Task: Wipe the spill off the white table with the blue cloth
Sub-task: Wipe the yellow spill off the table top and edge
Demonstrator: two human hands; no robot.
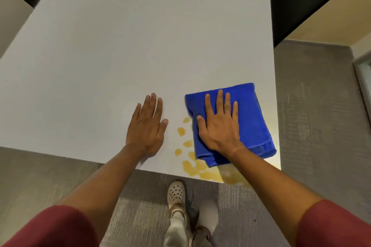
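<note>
Blue and thick, the cloth (249, 118) is folded into a rough square with a stitched hem along its near right edge and a doubled corner hanging toward the near side. It lies on the white table (120, 46) near the front right corner. The right hand (219, 126) rests flat on top of it, palm down, fingers spread and pointing away from the person, covering the left half of the cloth. The spill (192, 164) is yellow: separate small drops sit just left of the cloth's left edge, and a larger puddle spreads along the table's front edge, partly under the cloth's near corner. The left hand (147, 126) lies flat on bare table left of the drops, fingers close together, holding nothing. No writing or label shows on the cloth or table.
</note>
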